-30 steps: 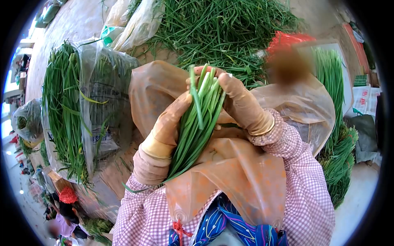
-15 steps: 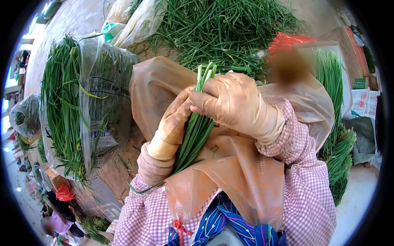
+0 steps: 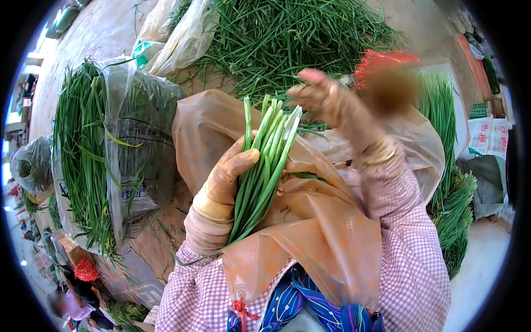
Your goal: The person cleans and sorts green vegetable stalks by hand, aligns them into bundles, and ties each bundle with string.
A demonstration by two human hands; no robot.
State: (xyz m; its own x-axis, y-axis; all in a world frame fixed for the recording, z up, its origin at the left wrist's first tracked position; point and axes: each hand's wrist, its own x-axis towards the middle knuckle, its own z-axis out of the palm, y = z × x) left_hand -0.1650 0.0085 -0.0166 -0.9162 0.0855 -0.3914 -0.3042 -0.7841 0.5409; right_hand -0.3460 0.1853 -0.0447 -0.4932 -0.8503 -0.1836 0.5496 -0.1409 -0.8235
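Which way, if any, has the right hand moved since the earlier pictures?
Yes: the right hand has moved away from the held green stalks, closer to the red strands.

Purple-and-white checked sleeves (image 3: 412,238), thin gloves (image 3: 222,180).
Below the fingers (image 3: 246,160): translucent orange-spotted apron (image 3: 310,221), red tie (image 3: 244,310), blue patterned cloth (image 3: 287,299); yellowish cuffs (image 3: 213,206).

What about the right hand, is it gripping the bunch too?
No, the right hand is off the green bunch, which only the left hand holds.

Left hand (image 3: 228,172) curls inward; right hand (image 3: 325,100) hovers apart, open.
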